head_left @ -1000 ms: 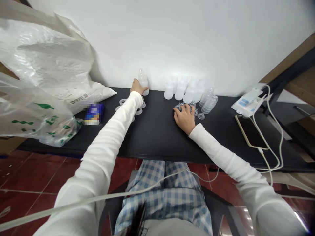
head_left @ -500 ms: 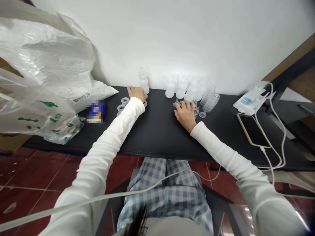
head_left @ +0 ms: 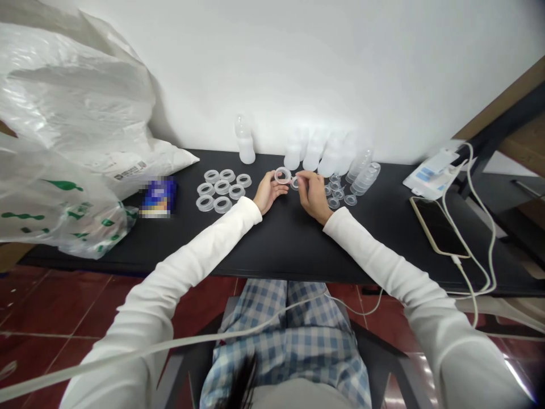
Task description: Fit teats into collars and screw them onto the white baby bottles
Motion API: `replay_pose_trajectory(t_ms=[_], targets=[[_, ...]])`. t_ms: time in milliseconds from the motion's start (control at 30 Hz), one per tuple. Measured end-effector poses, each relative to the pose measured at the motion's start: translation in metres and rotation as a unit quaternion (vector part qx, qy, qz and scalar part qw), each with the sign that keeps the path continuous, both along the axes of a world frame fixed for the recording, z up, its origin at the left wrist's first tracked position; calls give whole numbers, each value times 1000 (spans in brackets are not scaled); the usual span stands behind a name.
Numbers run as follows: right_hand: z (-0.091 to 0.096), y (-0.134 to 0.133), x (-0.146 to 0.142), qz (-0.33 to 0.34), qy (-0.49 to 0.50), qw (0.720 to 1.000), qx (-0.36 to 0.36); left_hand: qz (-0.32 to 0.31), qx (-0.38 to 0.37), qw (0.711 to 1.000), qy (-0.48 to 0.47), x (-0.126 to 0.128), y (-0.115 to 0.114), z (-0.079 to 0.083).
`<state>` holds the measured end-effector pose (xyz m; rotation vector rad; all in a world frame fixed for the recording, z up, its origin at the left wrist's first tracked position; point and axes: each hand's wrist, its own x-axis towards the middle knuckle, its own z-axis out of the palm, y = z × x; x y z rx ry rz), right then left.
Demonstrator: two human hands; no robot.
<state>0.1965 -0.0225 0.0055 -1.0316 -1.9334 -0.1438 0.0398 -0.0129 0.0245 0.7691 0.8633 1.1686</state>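
Note:
My left hand (head_left: 269, 192) grips a translucent screw ring (head_left: 283, 175) by its edge, over the middle of the table. Close beside it, my right hand (head_left: 314, 194) pinches a clear bottle nipple (head_left: 294, 183), partly covered by the fingers. Several more rings (head_left: 222, 187) lie grouped left of my hands. To the right of my right hand is a cluster of clear nipples (head_left: 335, 193). Behind my hands stand several milky baby bottles (head_left: 314, 152) against the wall. One capped baby bottle (head_left: 245, 142) stands apart, farther left.
Clear bottle caps (head_left: 366, 177) lie stacked right of the bottles. A phone (head_left: 439, 227) with a cable and a white box (head_left: 432, 173) occupy the table's right side. Large plastic bags (head_left: 76, 108) and a blue packet (head_left: 159, 197) are at the left.
Both hands have come together at the table's middle. My left hand has taken a ring from the left group, and my right hand has lifted a nipple from the right cluster.

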Motion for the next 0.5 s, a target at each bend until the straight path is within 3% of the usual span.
replay_pose_trajectory(t_ms=[167,367,500], targets=[[1,-3,2,43,-21,998,-38,-54,46,997,26,-3,-7,-1],[9,-6,2,-21,-107,991,-83,-98,100,987,74,-2,-12,-4],[9,-6,2,-32,-91,992,-83,-126,120,982,74,-6,-13,-5]])
